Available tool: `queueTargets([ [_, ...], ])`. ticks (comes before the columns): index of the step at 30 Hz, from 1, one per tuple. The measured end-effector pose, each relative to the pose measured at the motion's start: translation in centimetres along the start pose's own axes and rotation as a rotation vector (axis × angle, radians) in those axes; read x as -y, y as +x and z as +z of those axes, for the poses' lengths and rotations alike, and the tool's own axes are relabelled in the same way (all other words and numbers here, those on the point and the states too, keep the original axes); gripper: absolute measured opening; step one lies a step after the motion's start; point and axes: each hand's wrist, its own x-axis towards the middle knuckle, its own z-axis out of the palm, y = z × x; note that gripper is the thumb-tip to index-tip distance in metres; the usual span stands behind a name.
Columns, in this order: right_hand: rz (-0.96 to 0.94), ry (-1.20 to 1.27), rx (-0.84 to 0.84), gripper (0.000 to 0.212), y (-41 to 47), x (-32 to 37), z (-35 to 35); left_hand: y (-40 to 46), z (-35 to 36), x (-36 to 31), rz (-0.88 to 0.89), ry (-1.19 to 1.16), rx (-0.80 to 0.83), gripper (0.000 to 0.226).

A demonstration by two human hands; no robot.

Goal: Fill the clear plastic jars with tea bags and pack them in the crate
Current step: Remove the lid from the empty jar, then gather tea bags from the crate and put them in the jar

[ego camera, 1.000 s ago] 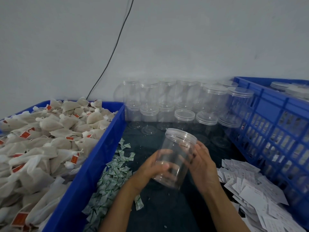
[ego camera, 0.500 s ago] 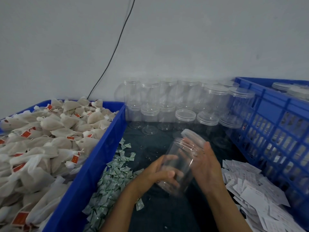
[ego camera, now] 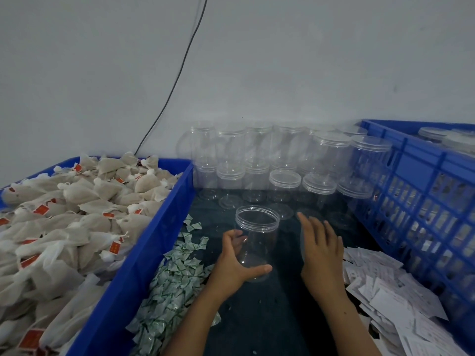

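Observation:
A clear plastic jar [ego camera: 259, 227] stands upright and open-topped on the dark surface at centre; my left hand [ego camera: 231, 268] grips its lower body, thumb across the front. My right hand [ego camera: 321, 255] is a little to the jar's right, apart from it, palm down over the clear lid [ego camera: 302, 242], whose curved edge shows at the hand's left side. Tea bags [ego camera: 77, 214] with red tags fill the blue crate [ego camera: 144, 253] on the left. The blue packing crate [ego camera: 416, 191] stands on the right, with lidded jars [ego camera: 437, 134] inside at its far end.
Several empty lidded jars [ego camera: 285, 181] are stacked in two tiers against the back wall. Small green-and-white sachets [ego camera: 174, 278] lie along the left crate. White paper cards [ego camera: 385, 299] are piled by the right crate. A black cable [ego camera: 180, 73] runs down the wall.
The jar was held tilted in both hands with its lid on. The lid has come off with my right hand, which moved right; the jar now stands upright in my left hand.

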Motion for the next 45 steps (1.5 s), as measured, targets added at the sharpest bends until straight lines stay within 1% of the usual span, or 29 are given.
queueTargets([
  [3, -0.085, -0.108, 0.133, 0.107, 0.1, 0.2, 0.3, -0.2, 0.1, 0.0, -0.001, 0.079, 0.072, 0.099],
  [6, -0.166, -0.130, 0.234, 0.105, 0.2, 0.5, 0.8, -0.3, -0.1, -0.1, 0.005, 0.165, 0.063, 0.102],
  [8, -0.196, -0.033, 0.315, 0.104, -0.1, 0.7, 1.1, -0.2, -0.4, -0.1, 0.019, 0.219, 0.027, 0.102],
  [10, -0.181, 0.112, 0.424, 0.100, -0.2, 0.8, 1.2, -0.1, -0.8, -0.2, 0.025, 0.264, 0.029, 0.103],
  [12, -0.183, 0.241, 0.492, 0.092, -0.3, 0.9, 0.8, -0.2, -1.3, -0.7, 0.013, 0.197, 0.068, 0.105],
  [14, -0.161, 0.497, 0.436, 0.074, -0.1, 1.3, -0.1, -0.3, -1.8, -1.4, 0.003, 0.010, 0.100, 0.103],
  [15, -0.096, 0.663, 0.381, 0.062, 0.1, 1.7, -0.7, -0.4, -1.9, -1.8, 0.011, -0.077, 0.106, 0.098],
  [16, -0.005, 0.811, 0.314, 0.052, 0.4, 2.0, -1.3, -0.4, -2.0, -2.2, 0.024, -0.134, 0.103, 0.088],
  [17, 0.087, 0.921, 0.244, 0.049, 0.9, 2.4, -1.8, -0.5, -2.0, -2.7, 0.038, -0.165, 0.091, 0.075],
  [19, 0.205, 1.055, 0.109, 0.047, 1.9, 3.3, -3.0, -0.4, -2.0, -4.1, 0.063, -0.177, 0.032, 0.048],
  [20, 0.236, 1.107, 0.051, 0.045, 2.4, 4.0, -3.8, -0.3, -2.0, -5.0, 0.065, -0.175, -0.028, 0.041],
  [22, 0.249, 1.185, -0.035, 0.042, 3.3, 5.9, -5.7, 0.2, -2.1, -6.8, 0.040, -0.157, -0.211, 0.037],
  [23, 0.245, 1.222, -0.055, 0.042, 3.8, 7.0, -6.7, 0.5, -2.3, -7.8, 0.022, -0.140, -0.302, 0.035],
  [25, 0.236, 1.312, -0.028, 0.041, 4.6, 9.3, -8.3, 0.9, -2.8, -9.9, -0.010, -0.096, -0.422, 0.028],
  [27, 0.219, 1.381, 0.057, 0.037, 5.2, 11.9, -9.3, 1.0, -3.6, -11.8, -0.016, -0.028, -0.494, 0.022],
  [31, 0.208, 1.386, 0.248, 0.029, 5.4, 17.0, -9.7, 1.0, -6.8, -14.4, -0.013, 0.174, -0.559, 0.010],
  [34, 0.201, 1.349, 0.262, 0.031, 5.1, 20.0, -8.8, 0.4, -11.4, -14.5, -0.013, 0.384, -0.578, 0.017],
  [36, 0.219, 1.358, 0.294, 0.031, 4.9, 21.7, -7.9, -0.3, -14.9, -13.6, -0.045, 0.550, -0.543, 0.019],
  [38, 0.234, 1.373, 0.372, 0.030, 4.6, 23.4, -6.9, -1.3, -18.5, -12.3, -0.140, 0.758, -0.469, 0.023],
  [41, 0.249, 1.393, 0.439, 0.034, 4.1, 25.7, -5.4, -2.7, -23.4, -9.9, -0.232, 0.952, -0.349, 0.026],
  [43, 0.239, 1.399, 0.454, 0.036, 3.8, 26.9, -4.5, -3.1, -25.2, -8.4, -0.249, 1.056, -0.287, 0.028],
  [45, 0.233, 1.394, 0.459, 0.035, 3.7, 28.1, -3.5, -2.8, -25.8, -7.3, -0.213, 1.157, -0.233, 0.029],
])
